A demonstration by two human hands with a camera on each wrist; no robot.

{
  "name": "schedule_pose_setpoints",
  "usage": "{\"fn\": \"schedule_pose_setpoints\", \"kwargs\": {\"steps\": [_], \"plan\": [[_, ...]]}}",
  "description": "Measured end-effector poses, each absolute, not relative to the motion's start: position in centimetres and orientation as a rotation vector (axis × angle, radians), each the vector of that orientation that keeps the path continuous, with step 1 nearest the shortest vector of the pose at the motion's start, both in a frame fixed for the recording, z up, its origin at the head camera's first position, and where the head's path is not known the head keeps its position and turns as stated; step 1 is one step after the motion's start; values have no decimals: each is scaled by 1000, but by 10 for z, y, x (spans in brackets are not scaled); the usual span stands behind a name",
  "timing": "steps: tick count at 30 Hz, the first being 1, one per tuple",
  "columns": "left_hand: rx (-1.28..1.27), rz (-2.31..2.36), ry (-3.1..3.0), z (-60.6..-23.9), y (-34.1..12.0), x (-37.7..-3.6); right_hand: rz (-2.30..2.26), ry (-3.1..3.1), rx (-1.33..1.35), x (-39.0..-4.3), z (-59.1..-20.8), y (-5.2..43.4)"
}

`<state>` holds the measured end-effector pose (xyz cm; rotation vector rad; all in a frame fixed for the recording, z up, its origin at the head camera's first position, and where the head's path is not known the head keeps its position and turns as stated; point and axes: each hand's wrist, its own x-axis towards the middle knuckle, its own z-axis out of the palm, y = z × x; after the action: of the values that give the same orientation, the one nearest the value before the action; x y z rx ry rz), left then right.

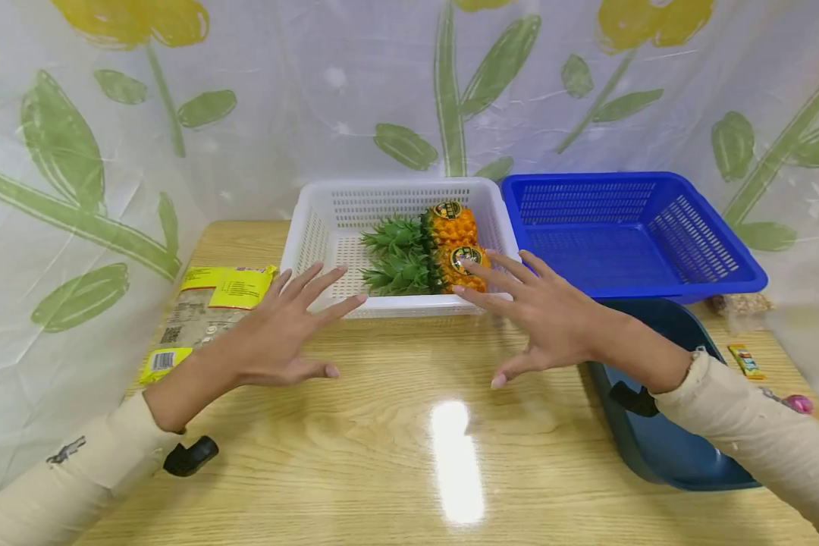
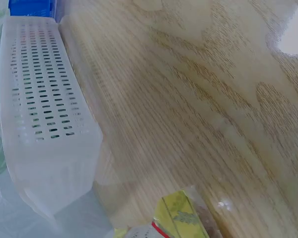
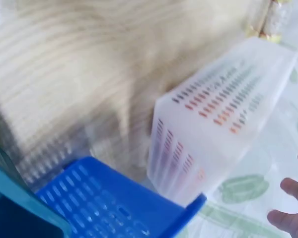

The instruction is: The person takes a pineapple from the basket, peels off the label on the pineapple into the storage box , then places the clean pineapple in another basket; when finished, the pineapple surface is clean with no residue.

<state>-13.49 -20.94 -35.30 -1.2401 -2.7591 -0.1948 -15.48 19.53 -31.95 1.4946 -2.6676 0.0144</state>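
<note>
Wood-grain bench (image 1: 375, 447) carries everything. Blue basket (image 1: 587, 258) at the back right, slotted floor in plain sight. White basket (image 1: 409, 306) just beside it, back centre, with two pineapples (image 1: 460, 230) inside. Dark tub (image 1: 676, 451) in front of the blue basket; right sleeve (image 1: 744, 413) crosses it, so I can't judge its whole inside.

Left hand (image 1: 283, 337) spread, holding nothing, near the white basket's front left corner. Right hand (image 1: 546, 318) likewise, by the front right; fingertips overlap the nearer pineapple in my head view, contact uncertain.

Yellow-ended packet (image 1: 239, 288) flat on the left, beside the left forearm.

Pineapples lie sideways, parallel, crowns left, bodies toward the right wall. My guess: laid down for steadiness, each checking the other's roll.

Smallest: clear bag of brown bits (image 1: 744, 305) by the blue basket, wrapped bar (image 1: 746, 362), pink round item (image 1: 798, 403).
</note>
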Motion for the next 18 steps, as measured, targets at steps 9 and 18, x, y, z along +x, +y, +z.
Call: {"fn": "schedule_pose_setpoints", "kwargs": {"steps": [9,18], "plan": [[-939,-376,-2841,-359,-219,-148,202,-2674,1495,-175,-305,202],[-615,-625,-2928,-361,-223,-160,398,-2882,1355,-197,-290,200]]}}
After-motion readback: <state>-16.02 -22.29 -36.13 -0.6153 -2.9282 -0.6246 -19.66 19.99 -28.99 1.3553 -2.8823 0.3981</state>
